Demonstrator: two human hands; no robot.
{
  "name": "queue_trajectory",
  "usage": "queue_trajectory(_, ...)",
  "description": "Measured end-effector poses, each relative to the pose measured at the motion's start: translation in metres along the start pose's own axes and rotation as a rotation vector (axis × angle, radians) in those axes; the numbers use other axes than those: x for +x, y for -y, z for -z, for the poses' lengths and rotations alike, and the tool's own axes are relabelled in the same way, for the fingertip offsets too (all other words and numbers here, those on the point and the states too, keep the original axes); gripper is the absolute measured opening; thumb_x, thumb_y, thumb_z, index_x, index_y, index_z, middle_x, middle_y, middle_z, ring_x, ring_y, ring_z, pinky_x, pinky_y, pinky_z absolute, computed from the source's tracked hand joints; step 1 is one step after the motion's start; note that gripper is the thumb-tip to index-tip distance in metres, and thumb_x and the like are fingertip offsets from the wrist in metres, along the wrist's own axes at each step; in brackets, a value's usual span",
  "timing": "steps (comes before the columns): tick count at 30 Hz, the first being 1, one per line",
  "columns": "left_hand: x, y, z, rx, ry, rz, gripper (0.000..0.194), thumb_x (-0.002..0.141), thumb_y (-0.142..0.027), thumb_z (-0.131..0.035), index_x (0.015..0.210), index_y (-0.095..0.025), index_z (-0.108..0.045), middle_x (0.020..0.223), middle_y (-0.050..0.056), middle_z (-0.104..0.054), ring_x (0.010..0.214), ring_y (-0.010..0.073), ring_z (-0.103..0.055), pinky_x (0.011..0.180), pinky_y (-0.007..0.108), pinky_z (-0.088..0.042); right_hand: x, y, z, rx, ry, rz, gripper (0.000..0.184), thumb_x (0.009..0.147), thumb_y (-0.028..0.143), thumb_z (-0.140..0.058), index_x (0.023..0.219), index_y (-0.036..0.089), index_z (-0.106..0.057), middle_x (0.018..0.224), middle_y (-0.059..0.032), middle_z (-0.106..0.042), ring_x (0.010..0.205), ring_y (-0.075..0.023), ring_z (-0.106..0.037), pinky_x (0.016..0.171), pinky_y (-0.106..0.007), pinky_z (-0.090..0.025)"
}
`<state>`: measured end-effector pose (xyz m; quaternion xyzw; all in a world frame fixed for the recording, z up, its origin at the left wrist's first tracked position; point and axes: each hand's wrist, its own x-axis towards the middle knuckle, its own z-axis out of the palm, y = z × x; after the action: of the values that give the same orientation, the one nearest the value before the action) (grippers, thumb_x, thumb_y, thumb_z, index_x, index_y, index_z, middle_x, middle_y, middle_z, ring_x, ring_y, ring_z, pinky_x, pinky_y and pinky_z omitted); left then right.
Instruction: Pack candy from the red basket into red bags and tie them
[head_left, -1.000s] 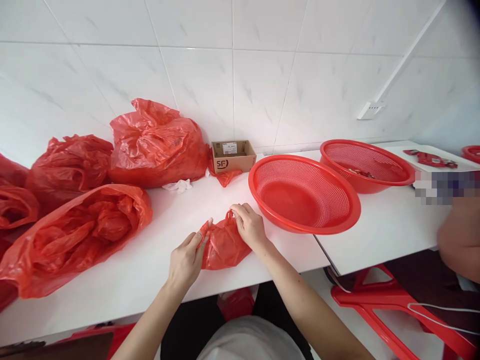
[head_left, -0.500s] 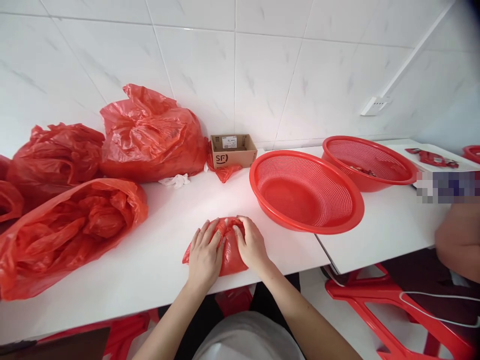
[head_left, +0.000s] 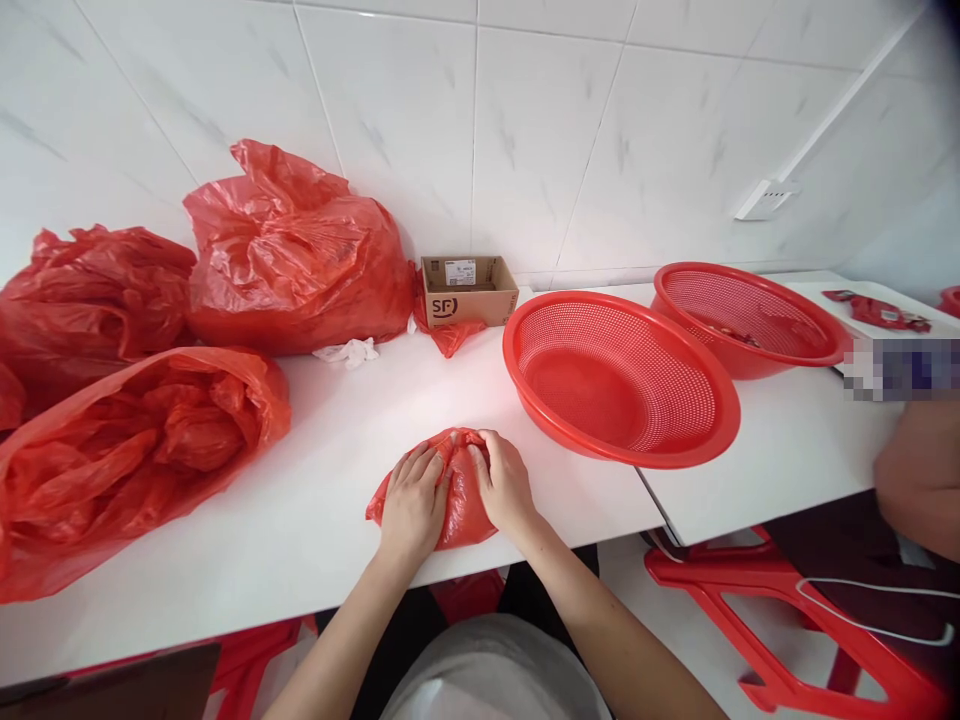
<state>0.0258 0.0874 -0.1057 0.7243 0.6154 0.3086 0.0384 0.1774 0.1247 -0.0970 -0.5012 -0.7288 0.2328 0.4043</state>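
Left of the near basin [head_left: 581,390], your hands [head_left: 411,505] clasp a bag [head_left: 463,505], seemingly gathering it; next needs even pressure.

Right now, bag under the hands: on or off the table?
On: the red bag, under left hand and right hand, meets white table.

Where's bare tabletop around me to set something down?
Left of the small bag, bare white table runs to the open red bag. More lies beyond the small bag, toward the cardboard box, and on the right between the nearer basin and the co-worker's arm. The back left is crowded with bulging red bags.
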Motion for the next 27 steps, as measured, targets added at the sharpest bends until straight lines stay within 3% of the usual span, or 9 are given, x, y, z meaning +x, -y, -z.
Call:
queue_trajectory(11, 0.000, -0.006, 0.000, -0.102, -0.011, 0.102, 0.030, 0.096, -0.029, -0.046, 0.116, -0.024, -0.068, 0.128, 0.010, -0.066, 0.128, 0.0352, -0.052, 0.106, 0.057, -0.039, 0.000, 0.000, -0.002, 0.020, 0.004, -0.007, 0.022, 0.099, 0.028, -0.040, 0.110, 0.021, -0.057, 0.108, -0.0095, -0.069, 0.100, -0.0245, -0.062, 0.092, -0.043, -0.048)
queue_trajectory(15, -0.001, -0.009, 0.016, -0.234, -0.023, 0.133, 0.039, 0.097, -0.032, -0.045, 0.133, -0.025, -0.057, 0.134, 0.009, -0.063, 0.130, 0.0285, -0.052, 0.107, 0.050, -0.042, 0.002, 0.006, 0.010, 0.087, -0.014, -0.036, 0.021, 0.100, 0.030, -0.040, 0.110, 0.022, -0.056, 0.109, -0.0082, -0.069, 0.102, -0.0219, -0.063, 0.091, -0.039, -0.049)
queue_trajectory(18, -0.003, -0.020, 0.039, -0.452, -0.071, 0.205, 0.046, 0.098, -0.033, -0.047, 0.143, -0.029, -0.046, 0.142, 0.006, -0.057, 0.133, 0.0220, -0.050, 0.108, 0.040, -0.042, 0.006, 0.023, 0.028, 0.298, -0.048, -0.092, 0.020, 0.100, 0.034, -0.043, 0.109, 0.023, -0.057, 0.118, -0.0071, -0.067, 0.112, -0.0199, -0.061, 0.097, -0.037, -0.047)
queue_trajectory(21, -0.003, -0.031, 0.058, -0.981, -0.181, 0.378, 0.038, 0.087, -0.032, -0.067, 0.125, -0.031, -0.065, 0.126, 0.003, -0.069, 0.125, 0.0209, -0.057, 0.105, 0.032, -0.043, 0.014, 0.042, 0.044, 0.654, 0.015, -0.134, 0.015, 0.097, 0.038, -0.051, 0.099, 0.024, -0.057, 0.113, -0.0055, -0.069, 0.111, -0.0187, -0.062, 0.097, -0.035, -0.046)
queue_trajectory(24, 0.002, -0.030, 0.065, -1.322, -0.254, 0.473, 0.020, 0.077, -0.036, -0.077, 0.096, -0.031, -0.077, 0.089, -0.001, -0.075, 0.088, 0.0145, -0.068, 0.087, 0.025, -0.051, 0.023, 0.050, 0.047, 1.028, 0.146, -0.237, 0.018, 0.093, 0.040, -0.057, 0.087, 0.023, -0.052, 0.085, 0.0007, -0.066, 0.087, -0.0154, -0.065, 0.084, -0.032, -0.050)
queue_trajectory(27, 0.004, -0.018, 0.064, -1.396, -0.253, 0.518, 0.020, 0.068, -0.039, -0.083, 0.085, -0.033, -0.078, 0.076, -0.005, -0.071, 0.063, 0.0065, -0.061, 0.070, 0.018, -0.051, 0.030, 0.042, 0.040, 1.234, 0.134, -0.377, 0.026, 0.087, 0.041, -0.063, 0.080, 0.023, -0.046, 0.067, 0.0072, -0.048, 0.063, -0.0101, -0.056, 0.068, -0.027, -0.049)
